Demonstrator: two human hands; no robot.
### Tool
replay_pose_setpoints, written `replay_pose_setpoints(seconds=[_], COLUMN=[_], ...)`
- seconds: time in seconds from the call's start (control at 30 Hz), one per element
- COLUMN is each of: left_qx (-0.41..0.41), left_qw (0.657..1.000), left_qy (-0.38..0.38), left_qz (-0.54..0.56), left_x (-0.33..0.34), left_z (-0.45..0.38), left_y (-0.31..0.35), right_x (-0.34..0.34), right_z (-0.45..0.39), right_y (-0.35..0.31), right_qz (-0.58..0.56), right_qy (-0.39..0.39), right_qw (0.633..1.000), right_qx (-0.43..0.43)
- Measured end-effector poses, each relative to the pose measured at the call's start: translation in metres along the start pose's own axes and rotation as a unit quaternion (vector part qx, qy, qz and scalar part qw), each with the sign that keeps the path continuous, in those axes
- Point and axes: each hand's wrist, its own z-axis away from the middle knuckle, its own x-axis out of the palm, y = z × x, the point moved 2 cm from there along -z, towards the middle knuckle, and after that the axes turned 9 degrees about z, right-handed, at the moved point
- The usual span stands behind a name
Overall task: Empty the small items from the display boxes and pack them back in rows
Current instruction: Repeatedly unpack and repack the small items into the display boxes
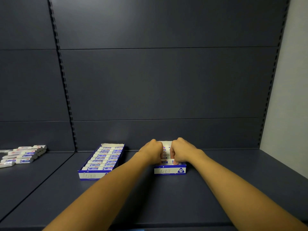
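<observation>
On the shelf, loose erasers lie far left, a full box next. My left hand and right hand curl onto light, stiff erasers in the right box; I'd pinch their ends.

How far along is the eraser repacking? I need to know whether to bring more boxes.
Done, it seems: the left display box sits packed in neat rows. In hand: the left hand and right hand both reach into the right display box, fingers curled among its erasers. Left: a loose pile of erasers still lies on the neighbouring shelf.
</observation>
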Motion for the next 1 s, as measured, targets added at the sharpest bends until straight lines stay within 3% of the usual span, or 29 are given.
replay_pose_setpoints(seconds=[0.1,0.23,0.43,0.67,1.0], left_qx=[-0.004,-0.033,-0.107,-0.19,-0.331], left_qw=[1.0,0.998,0.99,0.976,0.931], left_qy=[-0.006,0.045,0.092,0.101,0.142], left_qz=[0.01,0.028,0.01,-0.028,-0.062], left_x=[-0.01,-0.043,-0.074,-0.09,-0.12], left_z=[0.003,0.013,0.055,0.135,0.285], left_y=[-0.002,-0.02,-0.054,-0.096,-0.166], right_x=[-0.008,-0.032,-0.046,-0.049,-0.065], right_z=[0.002,0.002,-0.002,-0.017,-0.008], right_y=[0.008,0.024,0.006,-0.078,-0.228], right_qz=[-0.048,-0.122,-0.101,-0.06,-0.065], right_qy=[-0.004,0.047,0.031,0.031,0.093], right_qw=[0.999,0.991,0.994,0.991,0.96], right_qx=[0.006,0.028,0.001,-0.118,-0.254])
